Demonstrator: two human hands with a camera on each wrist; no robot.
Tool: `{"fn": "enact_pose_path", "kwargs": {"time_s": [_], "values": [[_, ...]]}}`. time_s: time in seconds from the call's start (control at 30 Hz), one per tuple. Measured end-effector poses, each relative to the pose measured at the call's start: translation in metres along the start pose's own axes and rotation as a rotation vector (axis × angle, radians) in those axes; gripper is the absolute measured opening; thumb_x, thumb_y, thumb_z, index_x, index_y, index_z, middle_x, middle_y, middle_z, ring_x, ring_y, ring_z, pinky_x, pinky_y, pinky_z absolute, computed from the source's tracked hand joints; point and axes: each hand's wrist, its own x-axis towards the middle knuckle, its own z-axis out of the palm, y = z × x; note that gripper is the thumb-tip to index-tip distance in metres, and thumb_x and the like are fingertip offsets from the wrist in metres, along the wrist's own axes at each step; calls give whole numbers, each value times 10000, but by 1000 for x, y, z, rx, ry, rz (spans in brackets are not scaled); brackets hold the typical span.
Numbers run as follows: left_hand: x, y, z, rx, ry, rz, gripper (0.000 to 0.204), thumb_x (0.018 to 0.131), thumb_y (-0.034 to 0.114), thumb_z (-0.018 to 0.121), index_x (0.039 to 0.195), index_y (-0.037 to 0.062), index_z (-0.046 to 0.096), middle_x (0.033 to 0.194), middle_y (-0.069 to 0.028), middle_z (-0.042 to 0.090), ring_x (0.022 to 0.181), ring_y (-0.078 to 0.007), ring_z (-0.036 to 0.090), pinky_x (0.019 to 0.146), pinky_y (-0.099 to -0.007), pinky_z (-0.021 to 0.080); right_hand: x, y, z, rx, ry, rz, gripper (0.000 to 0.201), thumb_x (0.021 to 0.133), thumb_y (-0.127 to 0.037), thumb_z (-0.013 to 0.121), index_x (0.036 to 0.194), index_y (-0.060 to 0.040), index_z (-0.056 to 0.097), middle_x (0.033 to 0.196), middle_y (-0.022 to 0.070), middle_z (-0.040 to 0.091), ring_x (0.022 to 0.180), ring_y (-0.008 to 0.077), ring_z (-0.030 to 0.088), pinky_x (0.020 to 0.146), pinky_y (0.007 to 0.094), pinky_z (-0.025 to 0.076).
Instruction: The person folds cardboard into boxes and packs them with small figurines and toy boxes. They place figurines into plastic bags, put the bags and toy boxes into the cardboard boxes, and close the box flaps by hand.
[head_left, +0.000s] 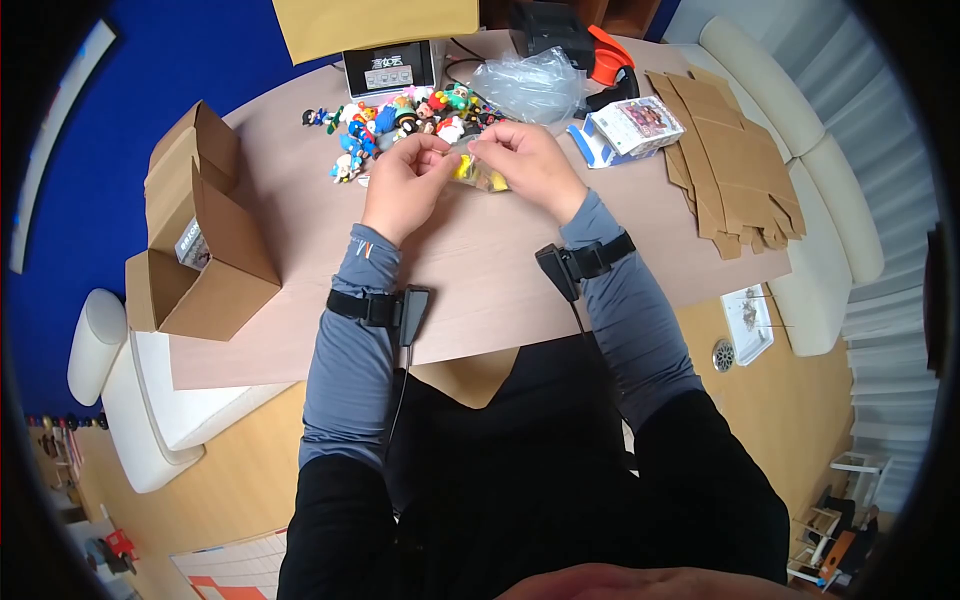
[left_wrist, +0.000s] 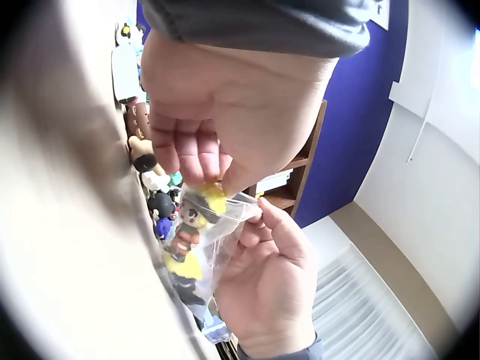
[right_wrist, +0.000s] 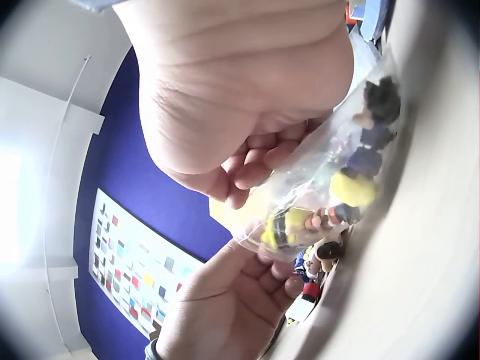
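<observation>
A clear plastic bag (left_wrist: 225,232) with small figures inside, some with yellow parts (right_wrist: 354,189), is held between both hands above the table. My left hand (head_left: 408,185) pinches one end of its top edge between thumb and fingers. On the other end, my right hand (head_left: 530,168) pinches the edge the same way. The two hands are close together, a short gap apart. Just beyond them lies a pile of small colourful figures (head_left: 385,120), partly hidden by the hands.
An open cardboard box (head_left: 235,265) stands at the left. Flattened cardboard (head_left: 735,165) lies at the right, beside a blue-and-white box (head_left: 635,130). Behind the figures are a crumpled clear plastic bag (head_left: 530,85) and a black-and-white device (head_left: 390,72).
</observation>
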Motion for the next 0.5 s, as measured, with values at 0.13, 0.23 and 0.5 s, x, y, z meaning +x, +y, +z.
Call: {"fn": "enact_pose_path", "kwargs": {"time_s": [0.13,0.23,0.5], "values": [[-1,-4,2,-57,-67,-65,273,938,199,754,1088,-4,649,872,8,649,729,-51,583,662,-206,499,0,-1,-1,187,-13,51,188,995,-186,662,939,-9,691,877,-39,650,802,28,545,705,210,458],[-3,3,2,-48,-108,-108,306,945,235,748,1090,-5,624,859,3,648,716,-64,585,659,-221,494,3,2,-2,195,-13,35,182,1002,-185,652,947,-16,693,888,-42,646,808,31,539,722,207,450],[-3,6,-1,-149,-112,-148,315,964,216,728,1142,-8,595,882,-15,670,755,-86,634,678,-238,511,4,7,-1,133,6,9,172,1004,-176,638,945,-24,693,889,-40,651,817,34,544,730,207,447]]}}
